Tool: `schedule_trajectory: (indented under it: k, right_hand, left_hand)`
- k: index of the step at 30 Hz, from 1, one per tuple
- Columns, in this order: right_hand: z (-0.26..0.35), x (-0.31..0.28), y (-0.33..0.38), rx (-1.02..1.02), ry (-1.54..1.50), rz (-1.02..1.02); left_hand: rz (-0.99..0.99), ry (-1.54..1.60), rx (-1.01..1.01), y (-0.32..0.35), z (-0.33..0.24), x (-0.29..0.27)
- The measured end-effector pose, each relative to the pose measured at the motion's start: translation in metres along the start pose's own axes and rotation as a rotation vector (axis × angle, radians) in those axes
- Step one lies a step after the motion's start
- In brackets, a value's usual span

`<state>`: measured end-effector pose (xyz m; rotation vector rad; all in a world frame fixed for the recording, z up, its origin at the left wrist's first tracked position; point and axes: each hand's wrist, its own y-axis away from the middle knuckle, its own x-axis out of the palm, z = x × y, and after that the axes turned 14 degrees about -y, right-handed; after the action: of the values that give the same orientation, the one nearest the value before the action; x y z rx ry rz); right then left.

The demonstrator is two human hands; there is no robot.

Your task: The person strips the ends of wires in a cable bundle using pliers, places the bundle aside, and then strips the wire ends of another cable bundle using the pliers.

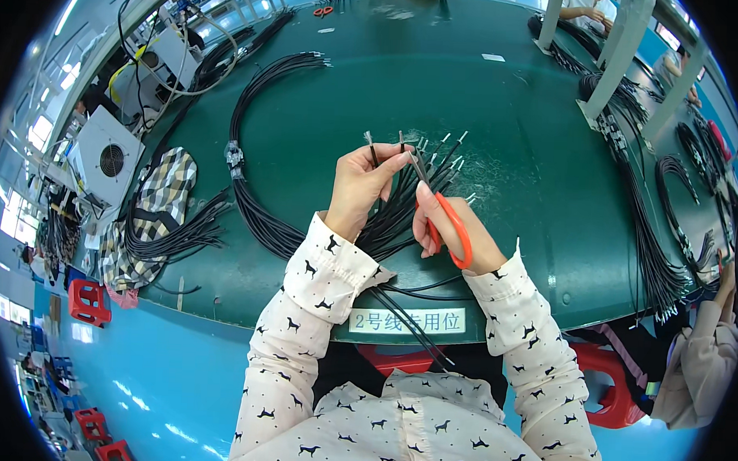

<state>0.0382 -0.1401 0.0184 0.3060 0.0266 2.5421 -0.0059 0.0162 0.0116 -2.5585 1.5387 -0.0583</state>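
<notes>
My left hand [361, 185] is closed, with thumb and fingers pinching thin black cables [373, 154]; their stripped ends stick up above the fingers. Orange-handled scissors [458, 229] are gripped in my right hand [468, 243]. Their blades point up and left, close to my left fingertips and the cable ends. Whether the blades touch a cable I cannot tell. Under and behind both hands fans a bundle of black cables [394, 211] with pale stripped tips. It curves left to a clear wrap [235, 159], then up to its far ends.
The green table [439, 78] carries loose fibre scraps [477, 165]. More black cables lie at left [169, 238] and right [639, 232], beside metal posts [610, 72]. A checkered cloth [167, 183] and a white machine [103, 160] are at left. Another person's sleeve [697, 364] shows at right.
</notes>
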Motion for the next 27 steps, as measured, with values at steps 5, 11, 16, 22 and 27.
schedule_trajectory:
  k: [5,11,16,22,27]
  right_hand:
    - [-0.0048,-0.0011,-0.0040,0.028,-0.032,-0.073]
    - [-0.0030,-0.0026,-0.0041,0.055,0.031,-0.083]
    - [0.0012,-0.0025,-0.0022,0.047,0.035,-0.120]
    - [0.0015,-0.0034,-0.0018,0.041,0.038,-0.126]
    - [0.0017,-0.0033,-0.0021,0.037,0.042,-0.134]
  left_hand:
    - [0.014,-0.012,-0.013,0.0013,0.0003,0.0000]
    - [0.072,-0.036,-0.001,0.0017,0.0027,0.0008]
    - [0.091,-0.039,0.007,0.0034,0.0016,0.0033]
    - [0.102,-0.035,0.024,0.0029,0.0021,0.0042]
    - [0.102,-0.043,0.036,0.0035,0.0020,0.0052]
